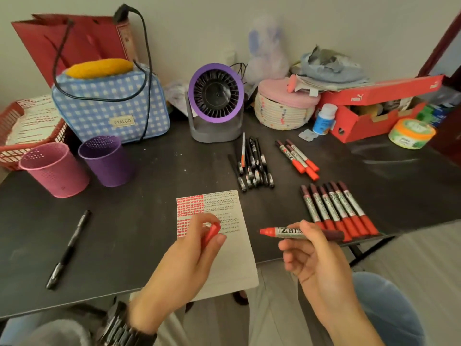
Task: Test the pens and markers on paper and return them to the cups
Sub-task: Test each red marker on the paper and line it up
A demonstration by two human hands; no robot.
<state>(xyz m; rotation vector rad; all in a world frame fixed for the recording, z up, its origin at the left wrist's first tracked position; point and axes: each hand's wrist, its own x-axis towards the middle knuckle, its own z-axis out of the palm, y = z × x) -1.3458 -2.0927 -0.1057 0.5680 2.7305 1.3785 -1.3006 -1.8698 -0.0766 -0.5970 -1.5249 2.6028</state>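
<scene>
1. Right hand (316,248) closed around a red marker (299,233), barrel level above the table edge, bare red tip pointing left toward the paper (224,258). Held so probably to bring the tip down on the sheet for a test stroke.
2. Left hand (197,245) closed on the red cap (211,233), pinched between thumb and fingers just over the paper. Cap and marker apart, tip uncovered; kept in the hand most likely to press it back on after the stroke.
3. Paper lying flat at the near table edge, its lower corner hanging over. Upper left covered with rows of red marks, upper right with dark lines; lower half blank, free for new marks.
4. Six red markers (336,211) lined side by side to the right of the paper, caps toward the person. Three more red markers (298,156) farther back, and a bunch of black pens (252,163) behind the paper. Sorted by kind, it seems; tested or not, impossible to tell.
5. One black pen (68,248) alone, well apart on the left.
6. Pink cup (53,168) and purple cup (104,159) upright at far left, touching or nearly so. No pens seen inside; returning not yet begun, by this judgement.
</scene>
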